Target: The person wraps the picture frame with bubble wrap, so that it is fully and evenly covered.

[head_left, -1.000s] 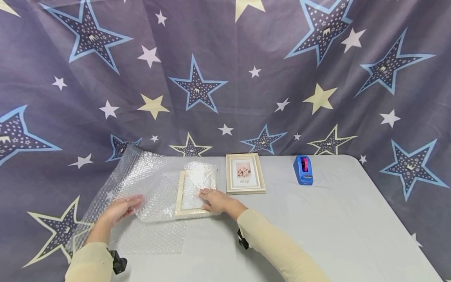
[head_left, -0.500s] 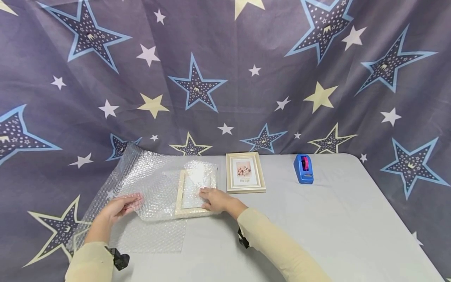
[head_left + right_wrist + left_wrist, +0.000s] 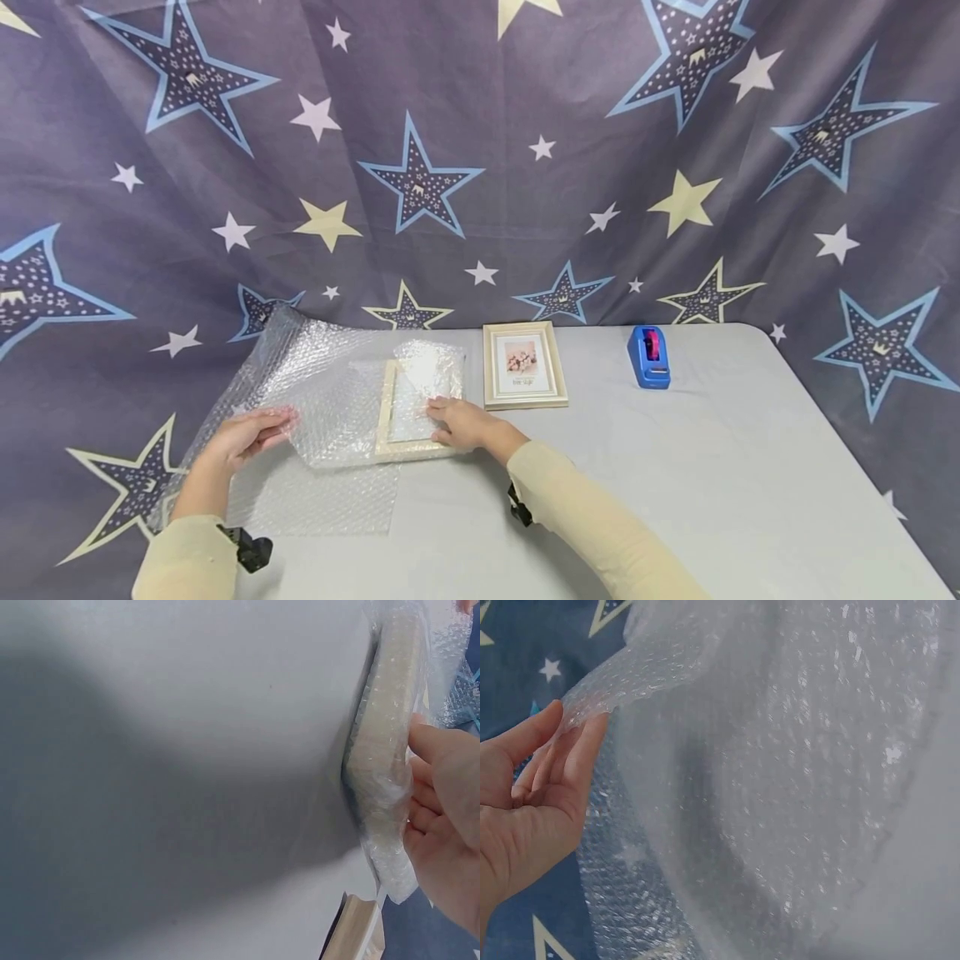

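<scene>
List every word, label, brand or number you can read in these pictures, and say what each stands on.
"style": apparently the second word of the dark caption on the print in the unwrapped frame; the word before it is too blurred to be sure of.
Fainter marks just above: too small to read.
Blue tape dispenser and bubble-wrapped frame: no readable text.

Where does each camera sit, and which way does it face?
Head: on the head, facing forward and down at the table; left hand, right hand, sleeves show.
Left wrist: on that wrist, facing bubble wrap; left hand shows.
Right wrist: on that wrist, facing table and wrapped frame; right hand shows.
Head and left wrist share bubble wrap.
</scene>
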The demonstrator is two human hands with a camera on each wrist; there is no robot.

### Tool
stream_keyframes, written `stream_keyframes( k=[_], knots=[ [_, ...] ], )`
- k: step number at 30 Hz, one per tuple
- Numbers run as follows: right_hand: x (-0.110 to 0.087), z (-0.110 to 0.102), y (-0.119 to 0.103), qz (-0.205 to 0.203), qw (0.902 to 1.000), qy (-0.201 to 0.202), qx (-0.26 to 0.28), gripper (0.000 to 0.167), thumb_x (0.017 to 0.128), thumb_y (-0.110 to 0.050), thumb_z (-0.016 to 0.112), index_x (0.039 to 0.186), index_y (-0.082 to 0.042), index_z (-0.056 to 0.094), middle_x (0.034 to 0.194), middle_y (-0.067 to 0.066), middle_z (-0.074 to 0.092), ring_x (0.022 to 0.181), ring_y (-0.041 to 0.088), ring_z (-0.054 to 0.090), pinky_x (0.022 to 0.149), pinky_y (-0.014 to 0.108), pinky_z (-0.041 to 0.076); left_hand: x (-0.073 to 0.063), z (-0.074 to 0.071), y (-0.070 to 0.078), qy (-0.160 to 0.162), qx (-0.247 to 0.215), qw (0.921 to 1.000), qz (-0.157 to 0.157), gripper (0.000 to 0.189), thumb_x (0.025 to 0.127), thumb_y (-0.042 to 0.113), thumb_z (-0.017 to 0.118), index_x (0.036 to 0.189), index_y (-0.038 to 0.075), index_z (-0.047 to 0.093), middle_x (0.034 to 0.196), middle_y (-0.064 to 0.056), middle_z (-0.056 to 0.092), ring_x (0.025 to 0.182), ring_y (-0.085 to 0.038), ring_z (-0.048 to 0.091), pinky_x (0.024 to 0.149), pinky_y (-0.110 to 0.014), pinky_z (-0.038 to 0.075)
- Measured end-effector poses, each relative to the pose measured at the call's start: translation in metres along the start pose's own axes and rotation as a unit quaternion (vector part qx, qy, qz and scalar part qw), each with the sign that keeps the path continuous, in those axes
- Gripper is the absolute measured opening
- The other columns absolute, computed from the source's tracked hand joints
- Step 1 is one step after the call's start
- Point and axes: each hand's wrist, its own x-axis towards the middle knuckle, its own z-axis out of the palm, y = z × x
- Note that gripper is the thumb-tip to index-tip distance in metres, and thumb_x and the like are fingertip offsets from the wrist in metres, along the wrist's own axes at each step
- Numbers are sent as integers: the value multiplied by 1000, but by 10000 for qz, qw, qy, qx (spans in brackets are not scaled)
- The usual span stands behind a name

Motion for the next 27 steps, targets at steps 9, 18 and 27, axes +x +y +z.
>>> stream_keyframes(
  k=[9,18,27],
  knots=[
    [0,3,1,87,9999,-89,-93,53,97,-30,54,142,-3,45,153,12,40,144,25,36,123,33,28,-2,19,23,-153,471,9977,469,23,95,3,56,91,21,69,90,8,76,87,-4,72,81,-18,59],
    [0,2,1,29,9996,-161,-230,53,98,-30,52,143,-3,43,153,11,39,144,25,35,123,33,28,-2,73,53,121,1281,9890,730,29,95,10,59,121,-3,58,86,13,74,84,-1,72,80,-18,59],
    [3,4,3,6,9997,-83,-245,53,98,-30,52,143,-3,43,153,12,39,144,26,35,123,34,27,2,142,69,1204,3437,9212,1371,38,92,15,61,118,-14,61,111,-24,70,88,-19,73,82,-27,61]
  ],
)
